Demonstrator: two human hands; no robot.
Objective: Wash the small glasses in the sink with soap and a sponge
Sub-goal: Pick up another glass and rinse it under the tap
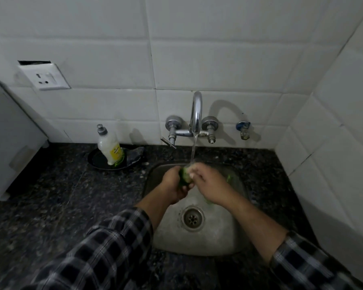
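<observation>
Falling from the tap [196,114], a thin stream of water strikes the small glass [191,164], held over the back of the sink [197,243] by the curled fingers of the right hand [208,181]. The left hand [173,185] wraps its fingers round a green sponge [184,177] pressed against the glass. Something green [228,177], too blurred to identify, lies in the basin beyond the right hand. On the dark counter [50,195], a black dish [96,162] holds a leaning soap bottle [110,148].
</observation>
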